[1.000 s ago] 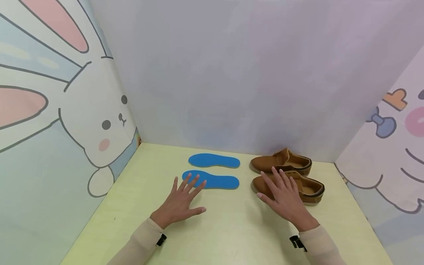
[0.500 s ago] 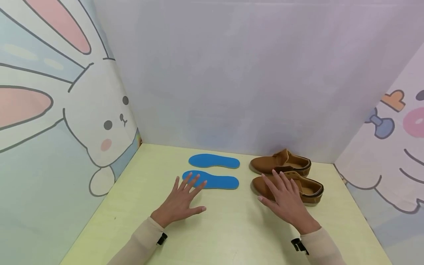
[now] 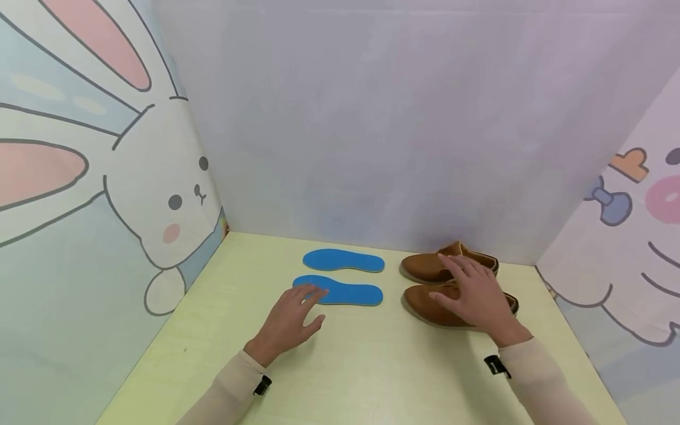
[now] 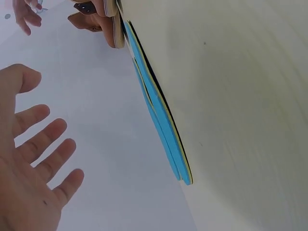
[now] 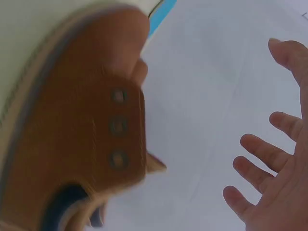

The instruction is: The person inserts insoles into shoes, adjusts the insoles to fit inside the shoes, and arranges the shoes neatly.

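Two blue insoles lie side by side on the pale table: the far insole (image 3: 343, 260) and the near insole (image 3: 350, 293). My left hand (image 3: 287, 319) hovers over the toe end of the near one, fingers loosely bent and holding nothing. To the right stand two brown shoes, the far shoe (image 3: 422, 267) and the near shoe (image 3: 432, 307), toes pointing left. Above the near shoe is my right hand (image 3: 478, 298), its fingers relaxed and apart from the shoe in the right wrist view. It hides part of both shoe openings.
A plain pale wall (image 3: 361, 130) rises right behind the insoles and shoes. Side walls carry a printed rabbit (image 3: 154, 195) at left and another cartoon figure (image 3: 611, 248) at right. The yellowish table (image 3: 361, 372) spreads in front of the insoles.
My right hand has lifted and shifted slightly right and forward over the shoes. The left hand's fingers have drawn in and bent a little. Insoles and shoes stay put.
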`<state>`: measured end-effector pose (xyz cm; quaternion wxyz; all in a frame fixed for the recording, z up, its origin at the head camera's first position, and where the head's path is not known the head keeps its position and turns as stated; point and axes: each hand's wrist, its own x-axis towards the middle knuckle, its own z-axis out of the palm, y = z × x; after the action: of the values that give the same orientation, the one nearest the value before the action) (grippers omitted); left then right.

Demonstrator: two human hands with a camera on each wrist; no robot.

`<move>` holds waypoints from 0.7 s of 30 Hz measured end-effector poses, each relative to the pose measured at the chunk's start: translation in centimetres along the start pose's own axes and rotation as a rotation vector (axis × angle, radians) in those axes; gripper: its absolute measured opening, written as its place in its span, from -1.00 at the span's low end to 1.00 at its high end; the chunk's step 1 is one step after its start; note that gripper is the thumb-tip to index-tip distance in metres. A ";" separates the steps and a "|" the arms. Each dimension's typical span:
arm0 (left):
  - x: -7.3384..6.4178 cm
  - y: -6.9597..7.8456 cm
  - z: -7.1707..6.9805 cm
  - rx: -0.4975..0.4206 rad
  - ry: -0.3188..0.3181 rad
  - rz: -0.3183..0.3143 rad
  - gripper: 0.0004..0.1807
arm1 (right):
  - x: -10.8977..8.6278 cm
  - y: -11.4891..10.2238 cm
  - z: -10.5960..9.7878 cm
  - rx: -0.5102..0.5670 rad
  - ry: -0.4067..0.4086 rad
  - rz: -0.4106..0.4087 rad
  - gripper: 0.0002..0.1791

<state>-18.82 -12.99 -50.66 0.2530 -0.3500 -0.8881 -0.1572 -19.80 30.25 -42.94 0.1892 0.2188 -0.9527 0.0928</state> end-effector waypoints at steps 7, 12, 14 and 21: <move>-0.6 0.0 -0.1 -0.028 -0.012 -0.008 -0.48 | 3.3 4.5 -1.8 -0.036 -0.012 -0.046 -0.13; -0.8 -0.1 -0.3 -0.020 -0.019 -0.016 -0.50 | 5.4 7.3 -1.9 -0.034 -0.176 -0.020 -0.06; -1.0 0.0 -0.3 -0.025 -0.029 -0.018 -0.51 | 6.0 8.3 -1.7 -0.017 -0.274 0.009 -0.03; -1.5 0.7 -0.3 -0.047 -0.047 -0.033 -0.50 | 7.4 11.0 0.5 0.078 -0.505 0.079 0.06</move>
<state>-17.29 -13.46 -51.20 0.2211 -0.3450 -0.8955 -0.1739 -31.08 37.08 -41.49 -0.0670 0.2048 -0.9733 0.0794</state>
